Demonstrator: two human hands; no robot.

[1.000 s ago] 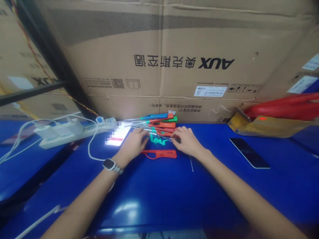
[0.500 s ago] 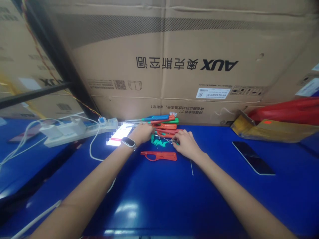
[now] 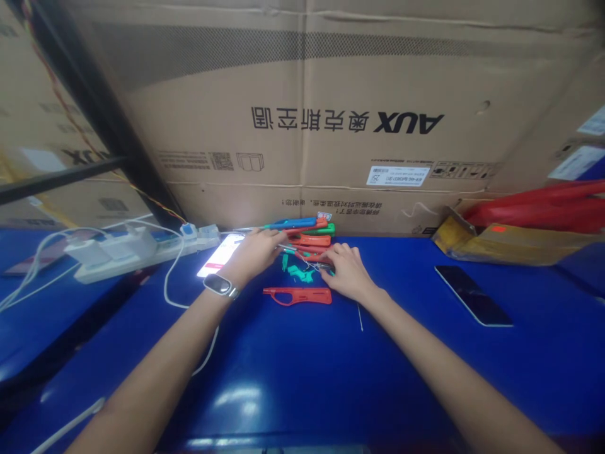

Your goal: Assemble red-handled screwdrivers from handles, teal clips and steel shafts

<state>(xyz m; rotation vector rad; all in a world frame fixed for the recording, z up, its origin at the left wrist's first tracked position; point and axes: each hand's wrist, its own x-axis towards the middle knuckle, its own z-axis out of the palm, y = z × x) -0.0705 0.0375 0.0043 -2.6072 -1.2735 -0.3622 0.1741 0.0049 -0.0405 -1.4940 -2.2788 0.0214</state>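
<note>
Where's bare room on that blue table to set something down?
The table is bare between the forearms, below the red casing, and between the right hand and dark phone. It's crowded around the lighters and green scraps.

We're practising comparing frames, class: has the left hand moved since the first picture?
Yes. The left hand has moved forward, closer to the carton, uncovering the tip of the loose red handle.

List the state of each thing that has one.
Left phone: screen lit
Right phone: screen dark
Wristwatch: strapped on
Power strip: adapters plugged in
Small carton: open
Red lighter handle: lying flat, untouched
Green scraps: scattered loose
Left grip: at lighters, hold unclear
Right grip: closed on dark part
</note>
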